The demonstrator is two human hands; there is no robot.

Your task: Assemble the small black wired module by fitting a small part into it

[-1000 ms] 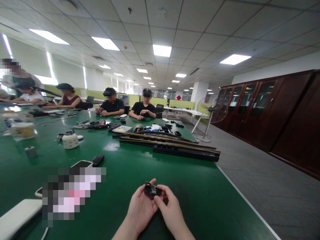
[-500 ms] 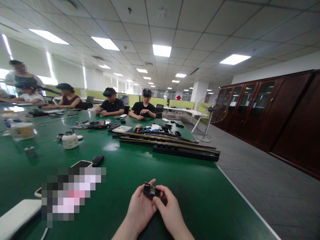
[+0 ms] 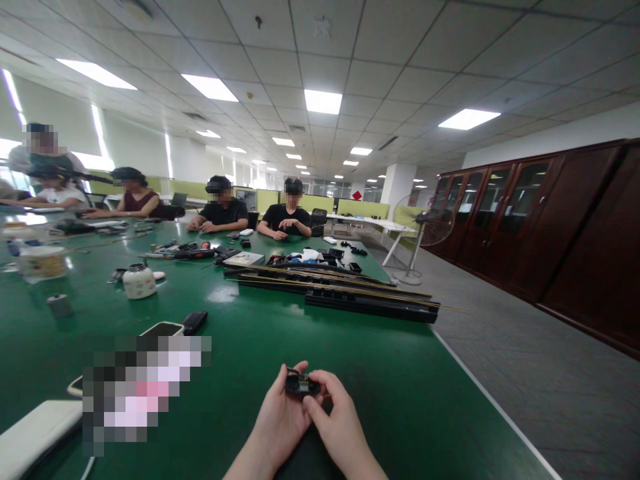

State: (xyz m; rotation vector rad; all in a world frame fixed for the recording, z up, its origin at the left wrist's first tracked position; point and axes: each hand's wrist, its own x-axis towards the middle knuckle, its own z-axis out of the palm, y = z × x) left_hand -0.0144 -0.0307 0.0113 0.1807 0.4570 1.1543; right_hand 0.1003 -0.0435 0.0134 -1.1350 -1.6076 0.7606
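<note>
A small black device (image 3: 301, 385) with an opened casing and lighter parts inside is held between my hands, just above the green table (image 3: 400, 373). My left hand (image 3: 283, 413) cradles it from the left and below, with the thumb on its left end. From the right, my right hand (image 3: 334, 408) pinches its right end between thumb and fingers. What kind of device it is, I cannot make out. Parts of its underside are hidden by my fingers.
Long black rails with thin brass-coloured rods (image 3: 370, 303) lie ahead. To the left are a phone (image 3: 163, 330), a white slab (image 3: 37, 433), a white jar (image 3: 140, 283) and a metal cylinder (image 3: 59, 305). Several people sit across the table; a fan (image 3: 417, 233) stands at right.
The black device has tilted slightly in my hands, so its upper flap stands less far out. My hands have stayed in nearly the same place.
</note>
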